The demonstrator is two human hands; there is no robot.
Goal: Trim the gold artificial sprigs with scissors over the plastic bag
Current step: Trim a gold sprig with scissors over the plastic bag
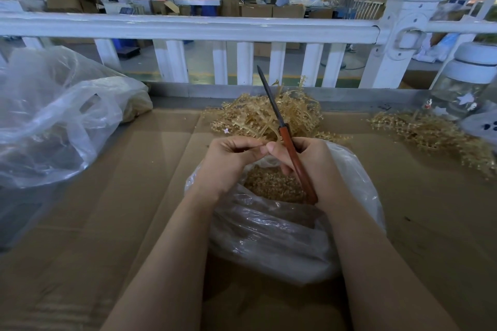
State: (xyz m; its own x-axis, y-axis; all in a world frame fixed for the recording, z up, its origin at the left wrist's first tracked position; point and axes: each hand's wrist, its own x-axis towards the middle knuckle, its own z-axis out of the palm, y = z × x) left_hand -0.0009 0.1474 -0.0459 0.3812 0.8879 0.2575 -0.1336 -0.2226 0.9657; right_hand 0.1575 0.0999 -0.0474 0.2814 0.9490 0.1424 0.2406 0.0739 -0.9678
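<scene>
My right hand (pixel 309 161) grips red-handled scissors (pixel 291 156); their closed dark blades point up and away toward the fence. My left hand (pixel 228 161) is curled with its fingertips pinched together against my right thumb; what it pinches is too small to tell. Both hands hover over a clear plastic bag (pixel 282 236) holding a mound of gold trimmings (pixel 269 183). A pile of gold sprigs (pixel 258 115) lies just beyond the hands.
Flattened cardboard (pixel 121 209) covers the table. A large crumpled plastic bag (pixel 53 115) sits at the left. More gold sprigs (pixel 435 137) lie at the right, near a glass jar (pixel 462 88). A white fence (pixel 242 29) borders the table's far edge.
</scene>
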